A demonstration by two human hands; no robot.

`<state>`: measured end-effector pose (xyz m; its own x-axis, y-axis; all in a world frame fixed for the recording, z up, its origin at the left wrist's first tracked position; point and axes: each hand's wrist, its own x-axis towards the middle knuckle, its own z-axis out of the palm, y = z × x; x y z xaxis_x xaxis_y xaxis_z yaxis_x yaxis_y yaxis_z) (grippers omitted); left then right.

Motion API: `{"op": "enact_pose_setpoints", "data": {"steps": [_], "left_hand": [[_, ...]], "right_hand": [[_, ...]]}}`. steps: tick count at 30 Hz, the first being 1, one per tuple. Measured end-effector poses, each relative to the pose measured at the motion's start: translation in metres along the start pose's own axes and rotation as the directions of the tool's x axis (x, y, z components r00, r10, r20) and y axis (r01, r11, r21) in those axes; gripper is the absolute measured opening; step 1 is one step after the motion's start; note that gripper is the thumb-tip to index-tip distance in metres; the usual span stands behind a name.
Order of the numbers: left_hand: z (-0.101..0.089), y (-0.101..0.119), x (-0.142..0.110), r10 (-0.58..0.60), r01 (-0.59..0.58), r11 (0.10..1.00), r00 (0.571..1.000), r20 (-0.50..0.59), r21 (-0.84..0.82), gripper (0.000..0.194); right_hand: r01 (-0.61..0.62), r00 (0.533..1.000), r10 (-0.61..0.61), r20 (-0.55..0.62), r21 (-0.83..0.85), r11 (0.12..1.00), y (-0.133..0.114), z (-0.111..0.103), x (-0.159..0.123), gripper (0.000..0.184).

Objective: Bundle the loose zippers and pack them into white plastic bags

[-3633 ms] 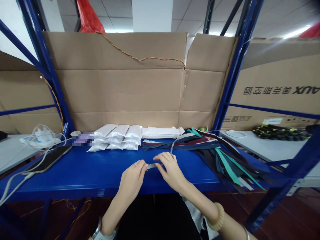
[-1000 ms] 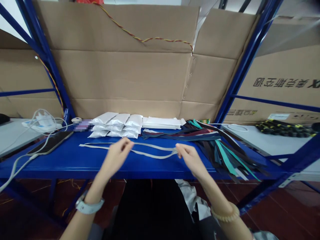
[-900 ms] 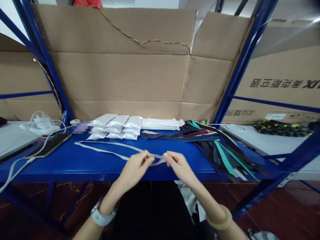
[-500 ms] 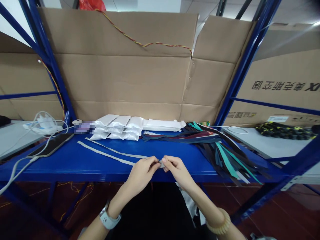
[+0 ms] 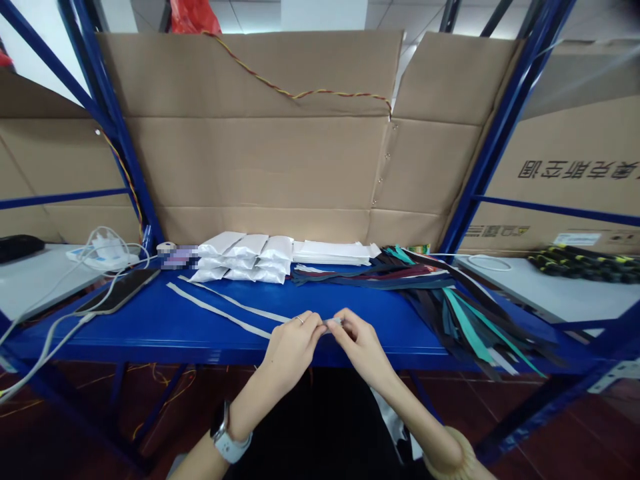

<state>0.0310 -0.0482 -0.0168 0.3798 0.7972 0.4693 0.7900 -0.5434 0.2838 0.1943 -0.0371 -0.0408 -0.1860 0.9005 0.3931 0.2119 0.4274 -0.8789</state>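
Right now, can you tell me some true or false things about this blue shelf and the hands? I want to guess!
1. The left hand and right hand pinch the same end of a pale grey zipper. True.
2. The watch is on the right wrist. False: it is on the left wrist.
3. A phone lies on the blue shelf. True.
4. The white packets are to the right of the colored zipper pile. False: they are to the left of it.
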Motion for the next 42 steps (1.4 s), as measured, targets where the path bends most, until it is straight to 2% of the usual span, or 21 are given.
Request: {"op": "enact_pose_setpoints", "data": {"steps": [3, 8, 12, 16, 20, 23, 26, 29, 32, 38, 42], "left_hand": [[0.002, -0.001, 0.000, 0.070, -0.066, 0.986, 0.997, -0.020, 0.151, 0.026], [0.006, -0.011, 0.002, 0.131, -0.122, 0.933, 0.991, -0.003, 0.338, 0.023], [0.000, -0.030, 0.004, 0.096, -0.076, 0.918, 0.995, -0.032, 0.389, 0.023], [-0.014, -0.061, 0.006, -0.010, 0.045, 0.903, 0.996, -0.085, 0.427, 0.025], [-0.032, -0.092, 0.004, -0.123, 0.120, 0.886, 0.992, -0.024, 0.447, 0.026], [-0.048, -0.113, -0.001, -0.222, 0.189, 0.866, 0.975, 0.016, 0.463, 0.027], [-0.064, -0.135, -0.008, -0.329, 0.297, 0.832, 0.944, -0.014, 0.468, 0.029], [-0.075, -0.152, -0.013, -0.398, 0.367, 0.804, 0.917, -0.035, 0.467, 0.031], [-0.075, -0.160, -0.015, -0.413, 0.370, 0.795, 0.910, -0.018, 0.481, 0.032], [-0.072, -0.160, -0.014, -0.460, 0.390, 0.802, 0.887, 0.050, 0.453, 0.034], [-0.076, -0.160, -0.015, -0.476, 0.415, 0.801, 0.879, 0.040, 0.431, 0.035]], "right_hand": [[0.086, 0.996, -0.084, 0.018, -0.147, 0.985, -0.003, -0.002, 0.000, 0.039], [0.137, 0.990, -0.131, 0.043, -0.251, 0.958, 0.000, -0.007, 0.005, 0.040], [0.100, 0.990, -0.127, -0.065, -0.314, 0.944, 0.008, -0.026, 0.014, 0.040], [0.065, 0.966, -0.155, -0.207, -0.389, 0.919, 0.021, -0.066, 0.024, 0.041], [-0.037, 0.929, -0.155, -0.335, -0.503, 0.864, 0.042, -0.115, 0.031, 0.041], [-0.154, 0.907, -0.136, -0.399, -0.614, 0.774, 0.064, -0.158, 0.033, 0.042], [-0.305, 0.875, -0.093, -0.475, -0.689, 0.657, 0.088, -0.199, 0.030, 0.042], [-0.395, 0.858, -0.060, -0.509, -0.731, 0.556, 0.101, -0.223, 0.026, 0.042], [-0.422, 0.858, -0.054, -0.510, -0.763, 0.489, 0.100, -0.224, 0.024, 0.041], [-0.477, 0.858, 0.000, -0.513, -0.796, 0.372, 0.081, -0.205, 0.021, 0.041], [-0.447, 0.844, -0.157, -0.513, -0.835, 0.321, 0.070, -0.193, 0.021, 0.038]]}}
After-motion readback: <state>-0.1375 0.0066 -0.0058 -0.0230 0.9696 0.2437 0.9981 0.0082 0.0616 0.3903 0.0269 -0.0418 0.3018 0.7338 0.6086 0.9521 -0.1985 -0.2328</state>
